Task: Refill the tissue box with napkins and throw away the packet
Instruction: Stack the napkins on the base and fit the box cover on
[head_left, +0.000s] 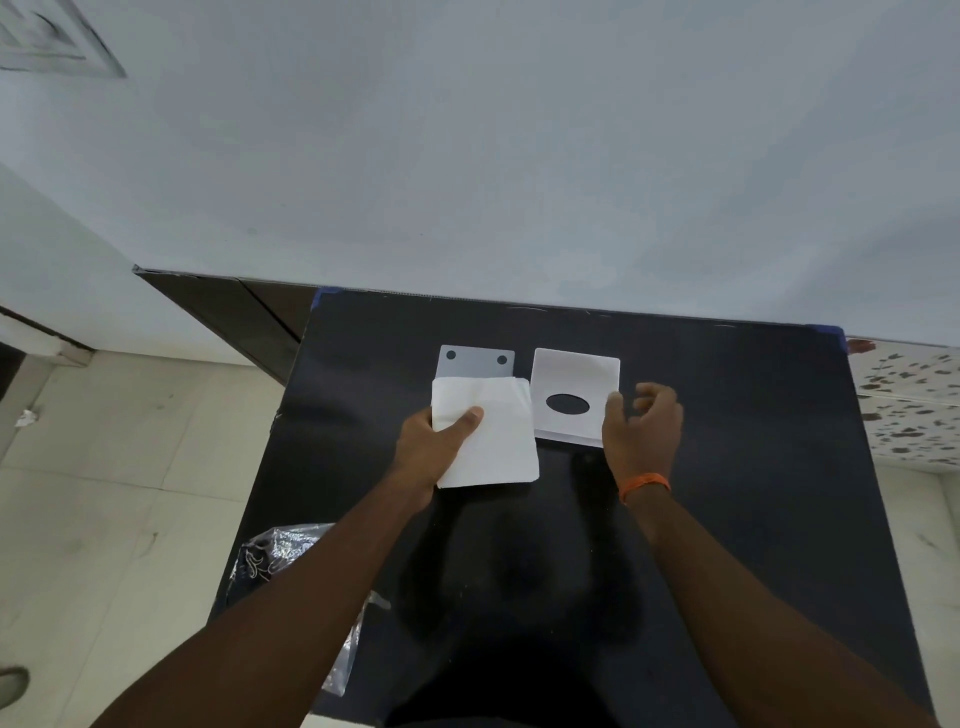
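left hand (441, 441) grips flat, soft white napkins (488, 431).

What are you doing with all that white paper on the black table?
A person is refilling a tissue box. The left hand grips a stack of white napkins, thumb on top, over the black table. The right hand hangs open at the edge of the white tissue box, the one with the dark oval hole. A grey plate with two holes lies behind the napkins. The crinkly plastic packet sits at the table's left edge, not thrown away yet.
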